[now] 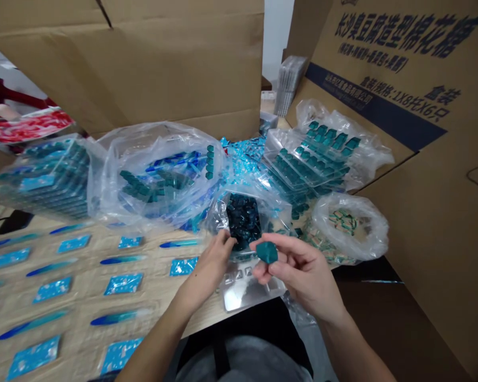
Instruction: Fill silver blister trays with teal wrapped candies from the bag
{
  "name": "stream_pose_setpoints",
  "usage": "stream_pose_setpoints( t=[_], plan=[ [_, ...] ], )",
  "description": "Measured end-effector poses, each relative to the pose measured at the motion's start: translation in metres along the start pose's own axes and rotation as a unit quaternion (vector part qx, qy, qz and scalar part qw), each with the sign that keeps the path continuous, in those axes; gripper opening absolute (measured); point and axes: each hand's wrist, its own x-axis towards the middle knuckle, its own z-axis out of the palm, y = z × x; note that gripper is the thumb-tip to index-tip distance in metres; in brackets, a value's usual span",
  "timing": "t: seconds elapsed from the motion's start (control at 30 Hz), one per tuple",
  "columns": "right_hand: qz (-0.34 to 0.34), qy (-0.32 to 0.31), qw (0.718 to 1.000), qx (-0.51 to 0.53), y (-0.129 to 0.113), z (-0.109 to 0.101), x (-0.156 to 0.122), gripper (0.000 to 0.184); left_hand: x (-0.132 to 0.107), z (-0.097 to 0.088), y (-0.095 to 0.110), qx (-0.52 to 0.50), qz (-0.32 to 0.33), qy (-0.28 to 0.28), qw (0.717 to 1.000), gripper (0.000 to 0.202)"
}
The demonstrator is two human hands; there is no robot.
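Observation:
My right hand [298,270] pinches a teal faceted piece [266,252] between thumb and fingers, above the front of a transparent plastic tray [239,297]. The piece looks like a small gem-shaped block. My left hand [213,260] has its fingers drawn together at the left edge of a dark heap of glossy teal pieces [244,220]. Whether those fingertips grip anything is hidden. The heap lies in an opened transparent bag [274,212] directly behind the tray. Small molded hollows show in the tray, partly covered by my right hand.
Large cartons [183,74] wall in the back and right. Behind the hands stand a big plastic bag [159,143], stacked trays with teal pieces [306,159] and a bag of small green-edged packets [344,223]. Blue sachets [123,284] and blue feather-shaped items [121,317] lie in rows at left.

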Motion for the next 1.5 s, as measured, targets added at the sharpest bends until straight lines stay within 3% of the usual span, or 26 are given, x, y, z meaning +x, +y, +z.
stream_pose_setpoints(
  t=[0.1,0.17,0.3,0.43,0.53,0.63,0.77,0.87,1.07,1.13,1.27,1.3,1.33,1.43,1.5],
  plan=[
    [-0.031,0.023,0.999,-0.03,0.001,-0.003,-0.004,0.027,-0.003,0.004,-0.002,0.114,-0.031,-0.005,0.993,0.028],
    [-0.032,0.05,0.997,-0.052,0.002,-0.009,-0.008,0.023,0.0,0.007,-0.005,0.125,-0.029,-0.001,0.992,0.028],
    [-0.04,0.1,0.988,-0.109,0.001,-0.014,-0.016,0.02,0.005,0.009,-0.011,0.094,-0.001,0.013,0.996,0.024],
    [-0.072,0.113,0.973,-0.19,-0.003,-0.002,-0.02,0.026,0.006,0.006,-0.012,-0.064,0.033,0.134,0.988,0.019],
    [-0.091,0.099,0.966,-0.219,-0.004,0.006,-0.019,0.03,0.005,0.001,-0.008,-0.265,-0.008,0.19,0.945,0.013],
    [-0.098,0.112,0.957,-0.249,-0.002,0.002,-0.018,0.034,0.0,-0.005,-0.001,-0.46,-0.061,0.145,0.874,0.019],
    [-0.061,0.123,0.946,-0.294,0.003,-0.008,-0.015,0.04,-0.014,-0.014,0.015,-0.636,-0.044,0.087,0.766,0.029],
    [-0.056,0.106,0.944,-0.307,0.005,-0.006,-0.014,0.042,-0.026,-0.018,0.026,-0.672,-0.002,0.065,0.738,0.024],
    [-0.076,0.062,0.953,-0.287,0.009,0.008,-0.013,0.041,-0.042,-0.019,0.035,-0.632,0.033,0.099,0.768,0.024],
    [-0.103,0.065,0.926,-0.358,0.014,0.002,-0.005,0.035,-0.04,-0.016,0.033,-0.622,0.037,0.12,0.773,0.021],
    [-0.176,0.094,0.823,-0.532,0.028,-0.017,0.022,0.032,-0.031,-0.007,0.024,-0.619,0.019,0.169,0.767,0.01],
    [-0.186,0.092,0.81,-0.549,0.031,-0.019,0.026,0.031,-0.029,-0.003,0.021,-0.613,0.007,0.181,0.769,0.006],
    [-0.186,0.071,0.813,-0.548,0.034,-0.019,0.027,0.031,-0.028,0.0,0.019,-0.602,-0.006,0.189,0.776,0.003],
    [-0.154,-0.02,0.862,-0.482,0.042,-0.012,0.019,0.033,-0.031,0.007,0.014,-0.548,-0.045,0.193,0.812,0.003],
    [-0.13,-0.03,0.891,-0.433,0.048,-0.007,0.008,0.033,-0.035,0.009,0.014,-0.511,-0.055,0.183,0.838,0.008]
  ],
)
